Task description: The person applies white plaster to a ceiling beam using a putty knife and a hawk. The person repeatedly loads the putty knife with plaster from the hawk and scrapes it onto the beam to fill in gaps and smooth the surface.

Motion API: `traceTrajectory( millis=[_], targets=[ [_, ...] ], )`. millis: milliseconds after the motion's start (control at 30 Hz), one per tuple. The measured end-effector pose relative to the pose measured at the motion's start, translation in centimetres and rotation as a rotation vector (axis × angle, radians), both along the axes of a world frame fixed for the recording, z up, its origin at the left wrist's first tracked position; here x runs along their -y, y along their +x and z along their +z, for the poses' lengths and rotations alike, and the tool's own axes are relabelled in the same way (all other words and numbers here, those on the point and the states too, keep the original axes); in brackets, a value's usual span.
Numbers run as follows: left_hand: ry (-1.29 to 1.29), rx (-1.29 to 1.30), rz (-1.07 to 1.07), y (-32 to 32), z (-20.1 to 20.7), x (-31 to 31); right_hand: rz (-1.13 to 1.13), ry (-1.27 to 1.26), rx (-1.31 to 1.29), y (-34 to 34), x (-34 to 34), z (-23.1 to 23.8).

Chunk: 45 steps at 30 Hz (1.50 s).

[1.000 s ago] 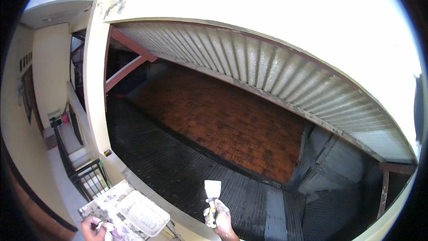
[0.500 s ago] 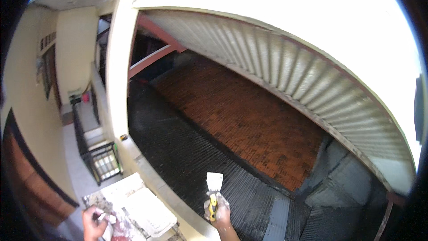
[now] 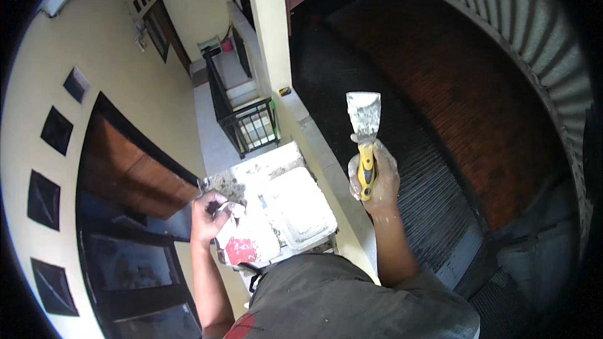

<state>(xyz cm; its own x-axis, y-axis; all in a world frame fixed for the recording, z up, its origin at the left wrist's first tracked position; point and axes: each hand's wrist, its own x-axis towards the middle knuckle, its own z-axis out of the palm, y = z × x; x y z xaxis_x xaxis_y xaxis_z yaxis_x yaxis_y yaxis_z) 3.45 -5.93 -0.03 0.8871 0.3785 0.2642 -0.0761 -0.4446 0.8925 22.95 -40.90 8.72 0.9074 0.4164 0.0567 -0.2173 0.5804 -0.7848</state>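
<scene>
My right hand (image 3: 384, 179), dusted with white, is closed round the yellow-and-black handle of a putty knife (image 3: 364, 116). Its broad blade points up and is smeared with white paste. My left hand (image 3: 210, 216) has its fingers curled at the left edge of a white-smeared platform (image 3: 286, 156); a small whitish piece shows at the fingertips, too unclear to name. On the platform beside that hand lies a red patch (image 3: 241, 251) partly coated in white. Right of it sits a white rectangular tub or lid (image 3: 304, 207), too overexposed for me to see what it holds.
A cream parapet (image 3: 320, 150) with a pillar (image 3: 269, 31) runs along my right, above a dark ribbed roof (image 3: 418, 191) and brown tiles below. Down to the left are a black railing (image 3: 251, 129), a walkway, and a wall with a brown door (image 3: 135, 166).
My view has swung down and left, bringing the platform and my forearms further into the picture. The putty knife stays upright in my right hand; my left hand remains at the platform.
</scene>
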Motion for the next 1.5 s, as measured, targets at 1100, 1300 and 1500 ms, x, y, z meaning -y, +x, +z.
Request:
traceTrajectory(
  millis=[1100,1300,1500],
  targets=[
    [-0.052,0.104,0.149,-3.4,5.2,4.6,-0.391,-0.414,0.261,-5.0,0.5,-5.7],
    [-0.465,0.271,0.093,-1.5,5.8,5.5,-0.303,-0.448,0.396,-5.5,0.3,-4.0],
    [-1.032,0.074,0.259,-2.1,3.8,5.3,0.172,-0.774,0.397,-6.3,1.4,-1.2]
  ],
)
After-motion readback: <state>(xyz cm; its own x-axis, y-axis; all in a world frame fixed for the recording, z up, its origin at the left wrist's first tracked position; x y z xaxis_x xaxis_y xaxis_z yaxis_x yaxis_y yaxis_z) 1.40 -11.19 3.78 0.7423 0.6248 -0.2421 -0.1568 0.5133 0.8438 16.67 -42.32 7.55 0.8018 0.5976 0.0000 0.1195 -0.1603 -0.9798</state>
